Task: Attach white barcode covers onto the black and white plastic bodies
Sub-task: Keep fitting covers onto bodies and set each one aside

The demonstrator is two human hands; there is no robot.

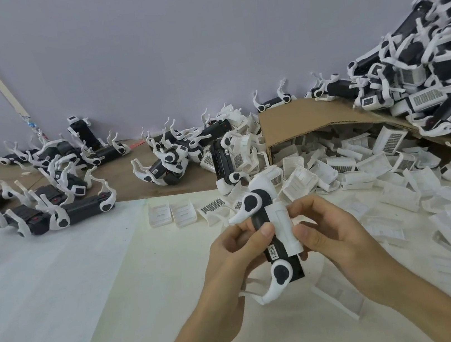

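Wide open lane on the left over the bare white sheet (47,300), but right of centre it's crowded: loose white covers (365,176) spill from the tipped cardboard box (312,116) (a heap of black and white bodies (432,72) towers behind it), and scattered bodies (78,213) line the far side along the wall (173,61).

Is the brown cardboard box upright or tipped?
Tipped. The brown cardboard box lies on its side, white barcode covers spilling from its open mouth.

Two hands (232,253) (328,233); one cardboard box (298,119); dozens bodies (84,211), covers (299,181).
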